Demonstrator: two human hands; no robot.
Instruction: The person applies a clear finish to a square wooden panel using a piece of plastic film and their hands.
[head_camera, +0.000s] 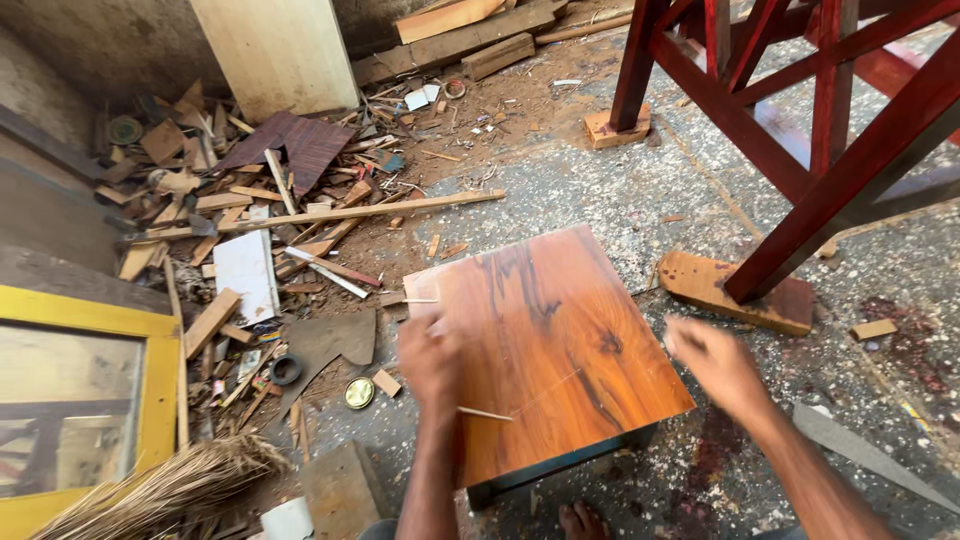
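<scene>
Left hand (430, 358), blurred, rests on the board's (545, 345) left edge, fingers curled over a thin stick (485, 412); grip uncertain. Right hand (712, 362), blurred, hovers off the right edge, holding nothing visible; open or closed unclear. Board lies flat on a low box. Faint scribed lines cross it; no cuts yet. Scrap pile (250, 220) left, red frame (800, 110) right.

Not much packaging here tbh. A small round tin lid (359, 393), gold-green, lies on the floor left of the wood-topped box. A greenish round tin (125, 130) sits far back left in the scrap pile. Some small white, paper-like scraps (417, 99) lie near the back wall; can't tell if they're labels. No signs, no screens.
</scene>
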